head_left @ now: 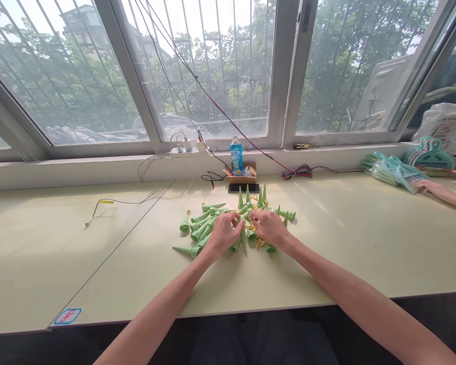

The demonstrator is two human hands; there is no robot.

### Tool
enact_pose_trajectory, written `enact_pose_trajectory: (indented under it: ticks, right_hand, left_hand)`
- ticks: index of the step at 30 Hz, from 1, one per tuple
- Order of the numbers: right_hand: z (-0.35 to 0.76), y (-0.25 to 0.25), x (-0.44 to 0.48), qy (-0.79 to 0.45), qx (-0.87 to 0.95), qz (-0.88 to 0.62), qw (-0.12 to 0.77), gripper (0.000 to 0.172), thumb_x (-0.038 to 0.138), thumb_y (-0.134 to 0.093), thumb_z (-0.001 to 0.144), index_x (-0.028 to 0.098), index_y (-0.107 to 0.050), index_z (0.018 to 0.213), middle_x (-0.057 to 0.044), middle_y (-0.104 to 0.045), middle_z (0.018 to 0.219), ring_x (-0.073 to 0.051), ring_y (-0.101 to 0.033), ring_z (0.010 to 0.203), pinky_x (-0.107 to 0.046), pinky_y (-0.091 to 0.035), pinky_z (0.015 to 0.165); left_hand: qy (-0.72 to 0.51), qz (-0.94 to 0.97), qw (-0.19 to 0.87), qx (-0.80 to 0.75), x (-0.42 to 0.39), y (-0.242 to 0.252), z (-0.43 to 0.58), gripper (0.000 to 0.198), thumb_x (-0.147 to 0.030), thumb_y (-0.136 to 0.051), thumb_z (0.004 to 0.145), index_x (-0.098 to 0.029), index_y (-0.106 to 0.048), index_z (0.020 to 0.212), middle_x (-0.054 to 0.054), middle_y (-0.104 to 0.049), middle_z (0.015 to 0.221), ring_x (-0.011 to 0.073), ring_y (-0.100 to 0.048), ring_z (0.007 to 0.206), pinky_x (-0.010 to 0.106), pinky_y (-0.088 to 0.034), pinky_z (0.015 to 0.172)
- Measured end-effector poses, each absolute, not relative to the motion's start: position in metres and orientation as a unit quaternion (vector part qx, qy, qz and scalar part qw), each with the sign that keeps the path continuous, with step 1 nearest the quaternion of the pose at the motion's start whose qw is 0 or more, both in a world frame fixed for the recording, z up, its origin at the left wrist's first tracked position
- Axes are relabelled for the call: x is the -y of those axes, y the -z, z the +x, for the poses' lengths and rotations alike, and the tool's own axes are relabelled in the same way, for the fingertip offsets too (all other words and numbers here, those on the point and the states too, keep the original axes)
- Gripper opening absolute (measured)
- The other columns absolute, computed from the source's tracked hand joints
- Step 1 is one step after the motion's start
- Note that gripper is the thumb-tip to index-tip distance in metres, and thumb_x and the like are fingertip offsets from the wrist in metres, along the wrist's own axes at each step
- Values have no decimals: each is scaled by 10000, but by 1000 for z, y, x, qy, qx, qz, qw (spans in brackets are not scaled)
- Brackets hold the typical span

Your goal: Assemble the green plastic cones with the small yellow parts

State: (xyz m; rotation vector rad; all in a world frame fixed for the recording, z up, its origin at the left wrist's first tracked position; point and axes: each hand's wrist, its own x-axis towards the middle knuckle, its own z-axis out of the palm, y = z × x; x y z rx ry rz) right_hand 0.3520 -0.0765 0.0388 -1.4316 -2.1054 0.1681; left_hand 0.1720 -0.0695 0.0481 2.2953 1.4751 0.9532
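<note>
Several green plastic spikes (203,228) with round ribbed caps lie heaped on the pale table (137,274), some standing point up. Small yellow parts (259,242) are scattered among them on the right side of the heap. My left hand (227,230) is over the middle of the heap, fingers curled beside a green piece; what they hold is too small to make out. Close to its right, my right hand (269,228) has its fingers bent together over the yellow parts, and its fingertips' contents cannot be made out.
Behind the heap are a black phone (243,188) and a cardboard box (242,179) with a blue bottle (236,157). Cables (297,172) run along the window side. At far right, another person's hand (433,187) touches a bag of green items (389,170).
</note>
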Motion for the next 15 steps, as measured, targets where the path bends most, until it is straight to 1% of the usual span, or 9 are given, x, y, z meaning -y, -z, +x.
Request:
enact_pose_trajectory:
  ticks: [2,6,10,15]
  right_hand:
    - [352,-39,77,-58,798,-539,265,181,98,-541,884,186,-652,996,-80,-703,944,-197,-638,835,-247,-348,621]
    - [353,-40,78,-60,808,-538,235,200,50,-554,849,197,-640,953,-62,-688,910,-196,-628,842,-242,-321,601]
    - [354,-39,78,-66,808,-538,233,213,58,-589,825,206,-647,965,-56,-696,938,-209,-631,874,-251,-324,607]
    - [353,-38,78,-73,802,-549,225,215,90,-601,836,217,-662,998,-62,-712,946,-224,-643,875,-259,-328,603]
  left_hand:
    - [-326,789,123,-506,69,-47,172,232,-369,-558,866,-172,-682,866,45,-652,721,195,-579,714,308,-405,713]
    - [-350,783,118,-500,70,-49,173,242,-372,-541,883,-172,-674,848,35,-618,706,181,-560,694,286,-388,684]
    - [-381,767,122,-502,71,-53,173,262,-377,-524,898,-169,-668,829,28,-597,688,169,-541,667,277,-372,659]
    - [-392,759,130,-504,72,-55,174,271,-377,-517,904,-167,-669,828,18,-583,681,155,-523,644,271,-362,642]
